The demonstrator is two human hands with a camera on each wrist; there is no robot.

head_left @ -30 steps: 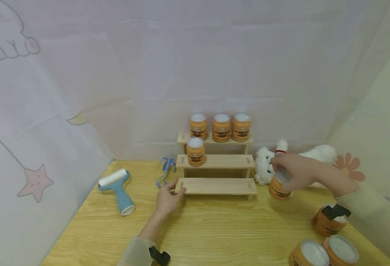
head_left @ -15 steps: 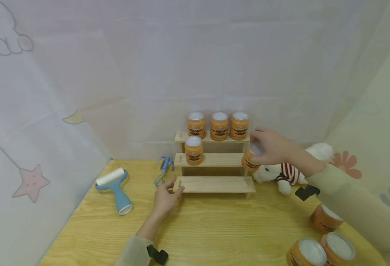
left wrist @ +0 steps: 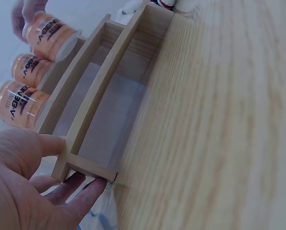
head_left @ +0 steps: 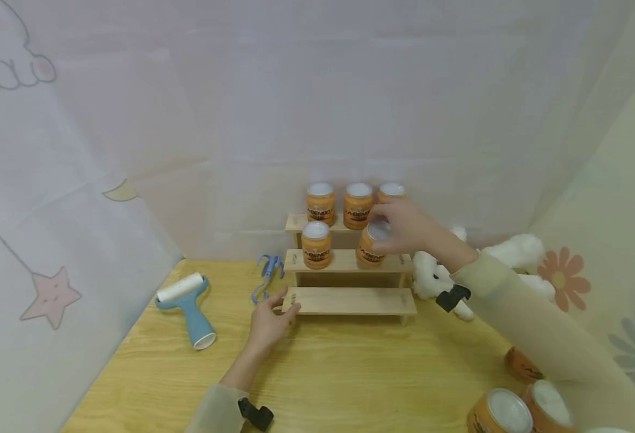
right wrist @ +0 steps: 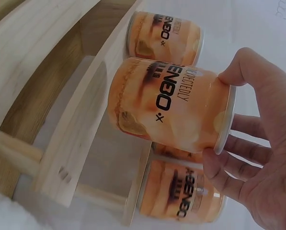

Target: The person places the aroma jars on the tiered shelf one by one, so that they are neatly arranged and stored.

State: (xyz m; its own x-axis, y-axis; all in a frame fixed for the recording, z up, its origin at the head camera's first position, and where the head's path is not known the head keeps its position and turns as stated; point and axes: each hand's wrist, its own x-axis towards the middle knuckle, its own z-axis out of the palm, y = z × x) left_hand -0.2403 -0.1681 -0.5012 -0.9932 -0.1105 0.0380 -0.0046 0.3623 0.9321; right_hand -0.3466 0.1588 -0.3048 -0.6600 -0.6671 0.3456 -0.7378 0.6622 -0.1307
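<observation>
My right hand grips an orange can by its pale top rim, over the middle step of a three-step wooden display shelf. The right wrist view has this can slightly tilted, its base by the step; whether they touch I cannot tell. My left hand holds the left end of the lowest step, its thumb on the board and fingers around the end support. To the left on the middle step is another can. Cans line the top step, the right one partly hidden.
More orange cans stand at the table's front right, partly behind the right sleeve. A white plush toy lies right of the shelf. On the left are a blue-handled lint roller and a blue hook.
My right hand has carried the can leftward from beside the plush toy to above the middle step. My left hand keeps its place on the shelf.
</observation>
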